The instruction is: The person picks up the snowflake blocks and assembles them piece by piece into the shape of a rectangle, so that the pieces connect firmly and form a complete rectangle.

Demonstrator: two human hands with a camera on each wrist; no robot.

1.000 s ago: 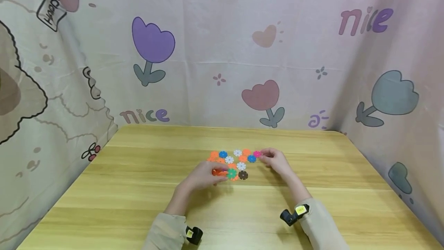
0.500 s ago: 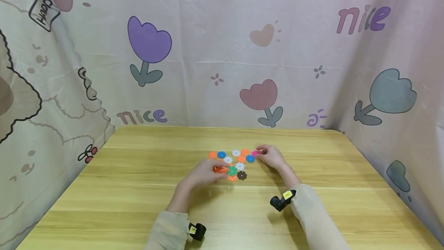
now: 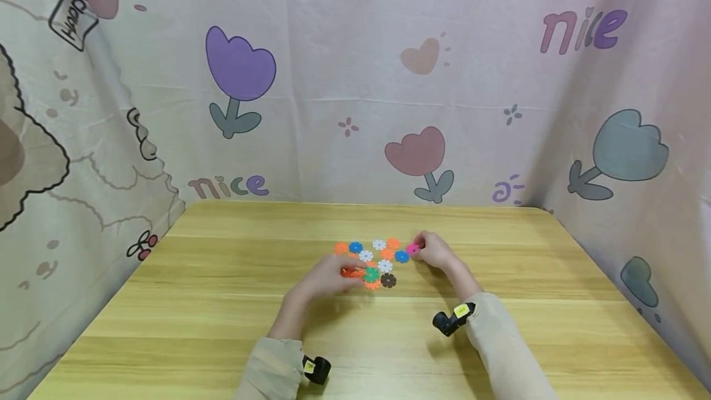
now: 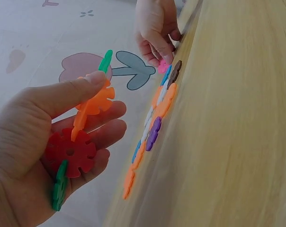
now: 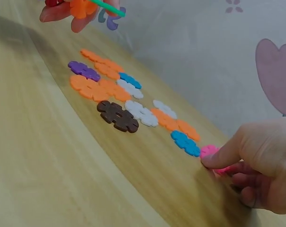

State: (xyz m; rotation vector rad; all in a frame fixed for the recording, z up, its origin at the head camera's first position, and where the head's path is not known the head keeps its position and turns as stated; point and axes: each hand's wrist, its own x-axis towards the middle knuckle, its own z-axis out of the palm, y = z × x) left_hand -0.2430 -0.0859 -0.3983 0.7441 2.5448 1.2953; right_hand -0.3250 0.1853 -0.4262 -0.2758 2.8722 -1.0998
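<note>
My left hand [image 3: 324, 278] holds a chain of interlocking snowflake discs above the table, pinching it under the thumb. In the left wrist view the chain shows a green disc [image 4: 105, 61] at the top, an orange disc [image 4: 100, 100], a red disc [image 4: 71, 152] against the fingers and another green disc [image 4: 60, 185] at the bottom. At the right end of the loose discs, my right hand [image 3: 436, 250] pinches a pink snowflake disc [image 5: 209, 151] low over the tabletop. A blue disc [image 5: 184, 143] lies right beside the pink one.
Several loose discs lie flat on the wooden table [image 3: 222, 326]: white [image 5: 140, 112], orange [image 5: 86, 87], purple [image 5: 84, 71] and a brown disc [image 5: 118, 116] nearest the person. A patterned cloth [image 3: 333, 159] hangs behind the table and along both sides.
My right hand has reached slightly left over the pink disc, then drawn it a little toward the person; the blue disc beside it has shifted slightly. The left hand keeps its chain, barely moving.
</note>
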